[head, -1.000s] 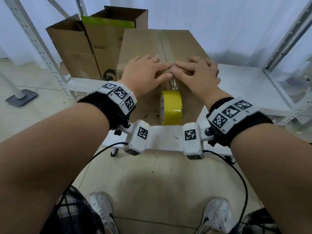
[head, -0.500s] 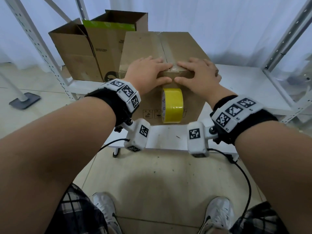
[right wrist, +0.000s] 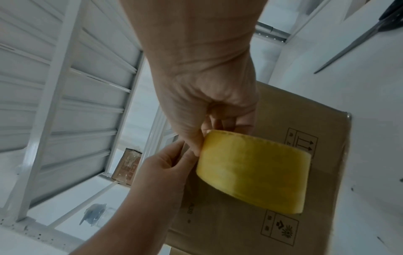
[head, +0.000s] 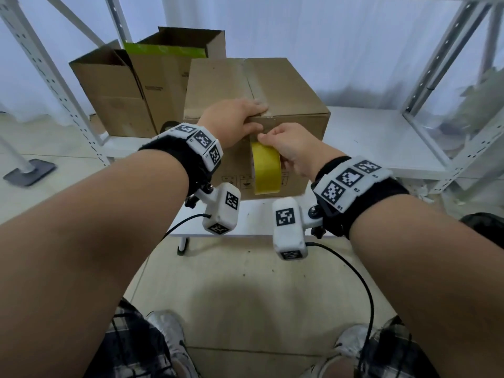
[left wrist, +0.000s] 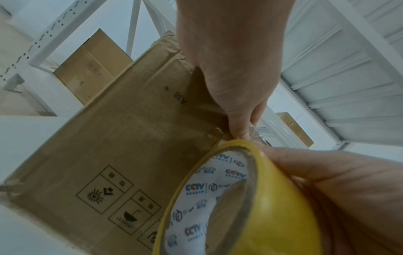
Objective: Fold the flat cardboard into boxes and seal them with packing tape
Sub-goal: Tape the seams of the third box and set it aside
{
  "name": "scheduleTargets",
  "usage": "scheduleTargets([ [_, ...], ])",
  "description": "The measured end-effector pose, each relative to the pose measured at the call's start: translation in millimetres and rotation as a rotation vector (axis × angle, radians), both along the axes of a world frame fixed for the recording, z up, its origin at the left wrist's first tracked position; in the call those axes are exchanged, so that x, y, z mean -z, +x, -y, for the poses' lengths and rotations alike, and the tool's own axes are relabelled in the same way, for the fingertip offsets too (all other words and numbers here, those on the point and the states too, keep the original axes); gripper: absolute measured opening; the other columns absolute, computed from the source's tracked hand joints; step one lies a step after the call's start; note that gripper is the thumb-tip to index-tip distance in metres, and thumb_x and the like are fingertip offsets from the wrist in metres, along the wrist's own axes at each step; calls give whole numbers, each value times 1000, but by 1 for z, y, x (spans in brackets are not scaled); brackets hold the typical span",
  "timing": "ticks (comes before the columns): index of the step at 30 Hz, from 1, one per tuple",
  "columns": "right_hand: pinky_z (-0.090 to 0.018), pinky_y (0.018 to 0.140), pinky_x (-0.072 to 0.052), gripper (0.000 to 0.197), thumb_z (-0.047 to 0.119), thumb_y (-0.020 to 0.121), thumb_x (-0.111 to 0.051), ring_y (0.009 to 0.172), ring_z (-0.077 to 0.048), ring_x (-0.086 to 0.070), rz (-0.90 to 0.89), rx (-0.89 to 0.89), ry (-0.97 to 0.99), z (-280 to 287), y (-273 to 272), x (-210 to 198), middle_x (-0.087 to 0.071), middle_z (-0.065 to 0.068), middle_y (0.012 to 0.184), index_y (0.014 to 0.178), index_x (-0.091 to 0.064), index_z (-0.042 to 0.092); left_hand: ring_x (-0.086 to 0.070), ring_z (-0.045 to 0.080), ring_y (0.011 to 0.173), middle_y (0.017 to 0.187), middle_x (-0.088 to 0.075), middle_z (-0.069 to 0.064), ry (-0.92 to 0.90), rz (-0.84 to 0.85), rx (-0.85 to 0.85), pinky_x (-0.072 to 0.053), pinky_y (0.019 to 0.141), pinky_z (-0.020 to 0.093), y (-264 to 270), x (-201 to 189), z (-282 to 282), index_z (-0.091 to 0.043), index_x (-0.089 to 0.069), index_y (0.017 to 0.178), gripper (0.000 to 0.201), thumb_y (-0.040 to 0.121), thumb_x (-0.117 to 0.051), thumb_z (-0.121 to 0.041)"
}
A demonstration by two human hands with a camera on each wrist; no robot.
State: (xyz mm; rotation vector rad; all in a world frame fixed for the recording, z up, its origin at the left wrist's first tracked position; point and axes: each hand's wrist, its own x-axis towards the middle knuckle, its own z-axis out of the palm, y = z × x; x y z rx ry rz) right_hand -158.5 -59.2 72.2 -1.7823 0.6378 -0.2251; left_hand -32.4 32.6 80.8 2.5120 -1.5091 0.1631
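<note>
Two hands at box (head: 289, 105) front top edge. Box closed, on shelf (head: 376, 137). Left hand (head: 231, 124) grips edge, fingers on top, thumb pressing tape strip on front. Right hand (head: 294, 148) just below, fingers curled round yellow roll (head: 266, 167) against box front.

Three cardboard boxes (head: 286, 85), one tape roll (head: 266, 167).

"CCTV" repeats inside the tape roll (left wrist: 209, 205); the cardboard box (left wrist: 130, 138) bears "A38".
</note>
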Motion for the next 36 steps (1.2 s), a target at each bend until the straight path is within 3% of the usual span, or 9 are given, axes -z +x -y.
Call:
scheduleTargets([
  [11,-12,36,-39,14,16,93,-64,59,-12,-54,51,50,99,1,5,7,-58,-4,73,80,-60,12,-43,24,132,148,-43,-1,6,14,3,-38,104,42,3,2,2,-26,-39,145,49,98,-48,-36],
  [15,-12,34,-36,13,15,93,-65,43,-6,-53,41,93,131,0,5,17,-56,-3,70,96,-63,3,-45,26,130,145,-46,1,9,26,4,-41,102,44,2,2,0,-27,-40,144,48,98,-48,-36],
  [19,-13,33,-35,29,22,89,-71,48,-11,-50,21,147,118,4,10,30,-50,-1,64,72,-50,12,-46,26,129,144,-47,2,2,60,17,-43,99,46,1,3,-1,-24,-42,143,46,99,-48,-35],
  [22,-19,38,-36,40,26,87,-73,48,-14,-44,47,176,58,4,12,37,-43,1,57,63,-43,14,-46,22,129,145,-47,-2,-42,116,25,-42,98,40,1,7,-1,-23,-43,142,48,97,-51,-36],
  [24,-26,49,-38,47,30,86,-72,50,-16,-41,71,137,-54,6,14,38,-39,1,55,57,-39,16,-50,23,124,141,-50,0,-51,176,36,-42,94,37,2,11,1,-20,-44,141,51,95,-53,-41],
  [27,-30,56,-37,43,45,90,-62,58,-13,-45,-17,64,-483,14,13,33,-46,4,62,62,-42,19,-51,29,118,135,-52,6,-13,309,65,-41,92,40,7,14,8,-16,-42,141,59,92,-52,-48],
  [30,-29,60,-30,33,41,94,-54,66,-16,-48,90,188,-776,29,5,21,-50,7,67,71,-48,19,-47,29,118,133,-49,7,37,381,72,-38,95,41,10,10,13,-21,-37,145,70,88,-53,-57],
  [33,-32,78,-36,16,29,90,-56,98,-25,-50,199,252,-1069,49,3,9,-57,-3,102,99,-57,16,-37,26,135,150,-37,5,77,330,70,-27,110,39,12,11,16,-19,-29,149,84,83,-54,-65],
  [36,-44,112,-18,47,37,87,-58,135,-31,-31,23,15,-1215,64,13,3,-40,-5,144,133,-49,26,-29,20,143,157,-28,0,79,285,78,-28,112,37,13,12,16,-19,-26,151,74,91,-48,-58],
])
